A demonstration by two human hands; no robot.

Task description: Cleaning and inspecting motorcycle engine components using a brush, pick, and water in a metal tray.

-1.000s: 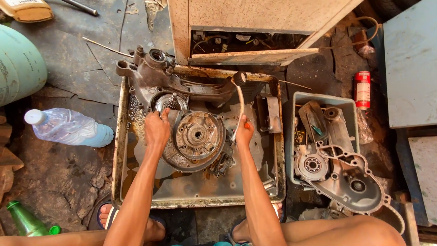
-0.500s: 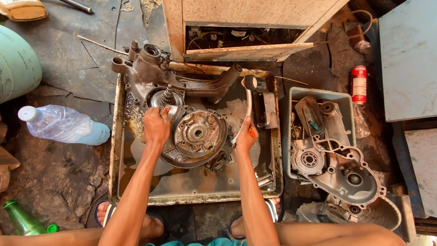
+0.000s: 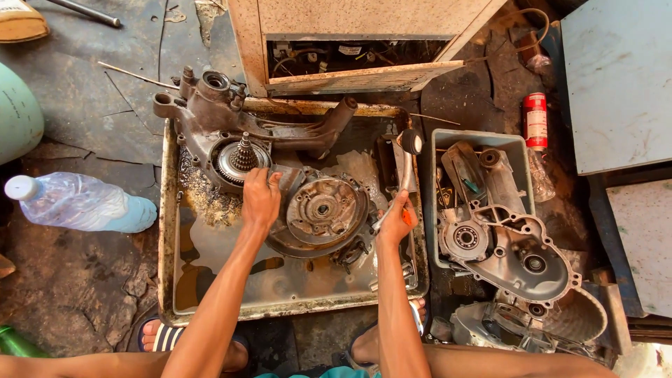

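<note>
A greasy engine casing (image 3: 280,150) with a round cover plate (image 3: 323,208) lies in a shallow metal tray (image 3: 168,231) holding dirty liquid. My left hand (image 3: 260,197) rests on the casing beside a toothed gear shaft (image 3: 243,155), fingers spread on the metal. My right hand (image 3: 396,218) grips the lower end of a long metal lever tool (image 3: 406,164), whose round head points up at the tray's right side.
A grey plastic bin (image 3: 439,140) on the right holds engine covers (image 3: 511,252) and small parts. A red spray can (image 3: 535,119) lies beyond it. A plastic water bottle (image 3: 77,204) lies at left. A wooden box (image 3: 350,42) stands behind the tray. My sandalled feet (image 3: 164,336) are below.
My right hand with the lever tool has shifted right, away from the cover plate toward the tray's right edge. My left hand stays on the casing.
</note>
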